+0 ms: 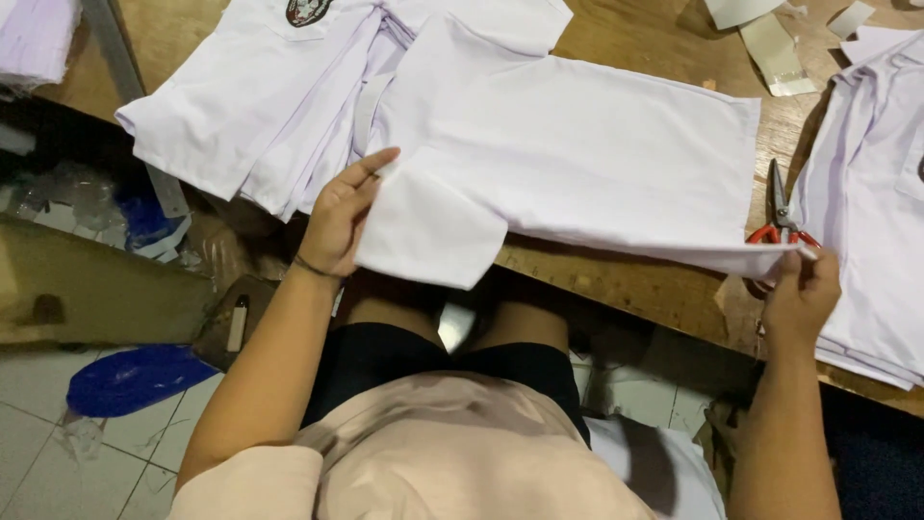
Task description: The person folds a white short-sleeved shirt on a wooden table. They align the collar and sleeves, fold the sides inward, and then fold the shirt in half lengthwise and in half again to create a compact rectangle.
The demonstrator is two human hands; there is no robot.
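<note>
The soft, light white cotton shirt (577,154) was pinched at its folded sleeve by the left hand (339,217) and, apparently, at its hem corner by the right hand (801,294), edges judged the surest holds.

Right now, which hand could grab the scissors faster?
Probably the right hand. It pinches the white shirt's hem corner right beside the red-handled scissors on the wooden table. The left hand holds the folded sleeve, far across the shirt.

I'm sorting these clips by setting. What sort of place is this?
Probably a garment workshop: white shirts spread on a wooden worktable, another stack at the right, red-handled scissors beside it.
</note>
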